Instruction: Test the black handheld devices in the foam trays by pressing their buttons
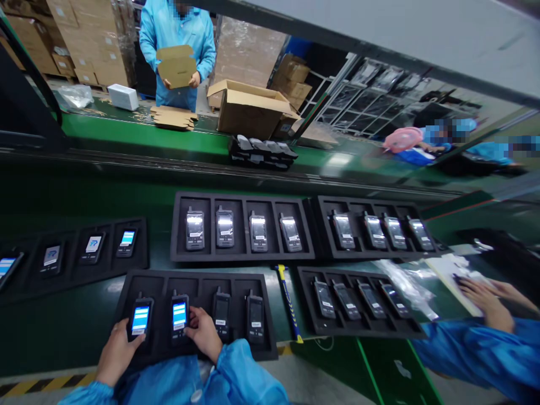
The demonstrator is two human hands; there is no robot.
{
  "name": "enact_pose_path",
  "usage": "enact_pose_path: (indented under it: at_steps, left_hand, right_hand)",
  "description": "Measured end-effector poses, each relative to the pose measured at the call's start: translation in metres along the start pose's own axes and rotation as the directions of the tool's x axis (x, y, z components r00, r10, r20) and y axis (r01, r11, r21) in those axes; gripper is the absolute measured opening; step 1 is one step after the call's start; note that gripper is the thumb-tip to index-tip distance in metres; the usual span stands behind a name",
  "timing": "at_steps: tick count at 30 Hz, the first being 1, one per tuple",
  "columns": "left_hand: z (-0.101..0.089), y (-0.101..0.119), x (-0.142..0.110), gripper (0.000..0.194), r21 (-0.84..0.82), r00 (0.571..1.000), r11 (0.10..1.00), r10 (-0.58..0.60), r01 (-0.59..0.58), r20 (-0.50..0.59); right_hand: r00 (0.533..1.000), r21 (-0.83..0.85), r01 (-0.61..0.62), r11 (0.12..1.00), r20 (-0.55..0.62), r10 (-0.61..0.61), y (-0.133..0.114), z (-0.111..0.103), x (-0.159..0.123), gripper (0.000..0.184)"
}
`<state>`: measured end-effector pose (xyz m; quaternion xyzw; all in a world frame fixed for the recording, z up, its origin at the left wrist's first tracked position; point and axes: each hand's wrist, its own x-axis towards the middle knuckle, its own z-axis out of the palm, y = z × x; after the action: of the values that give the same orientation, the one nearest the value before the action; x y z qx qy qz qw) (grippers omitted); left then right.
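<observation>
A black foam tray [270,337] in front of me holds several handsets with stub antennas, each in its own compartment. My left hand [117,350] grips the lower end of the leftmost handset [140,319], its thumb across the bottom and fingers along the left side. That handset's screen is lit blue and white. Against the right edge of the second handset [179,316], also lit, my right hand [205,333] is curled with thumb and fingertips on its side. To the right, a third handset [221,310] and a fourth handset [255,315] have dark screens.
Another tray [145,244] with lit handsets lies left. Beyond are two trays of handsets [242,257], with another tray [304,281] right. A blue-yellow strap [288,304] lies between trays. A co-worker's hands [485,298] rest at right; another person [177,56] holds cardboard opposite.
</observation>
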<state>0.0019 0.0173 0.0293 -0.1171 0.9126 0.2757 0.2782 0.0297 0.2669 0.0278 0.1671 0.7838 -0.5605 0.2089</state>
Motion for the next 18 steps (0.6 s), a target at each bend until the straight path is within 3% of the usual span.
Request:
enact_pose_path:
  at_steps: [10, 14, 18]
  left_hand:
    - [0.006, -0.009, 0.003, 0.088, 0.013, 0.999, 0.999, 0.053, -0.052, -0.015]
    - [-0.005, 0.002, 0.007, 0.104, -0.227, 1.0, 0.974, 0.013, -0.017, -0.021]
    - [-0.015, 0.015, 0.024, 0.105, -0.496, 0.996, 0.865, -0.089, 0.07, -0.014]
  right_hand:
    - [0.999, -0.006, 0.03, 1.0, 0.025, -0.03, 0.004, -0.001, 0.001, 0.068]
    - [0.996, 0.015, 0.087, 0.996, -0.026, -0.087, -0.001, 0.0, 0.013, 0.074]
    - [0.992, 0.094, 0.091, 0.991, -0.094, -0.082, -0.01, -0.002, 0.03, 0.056]
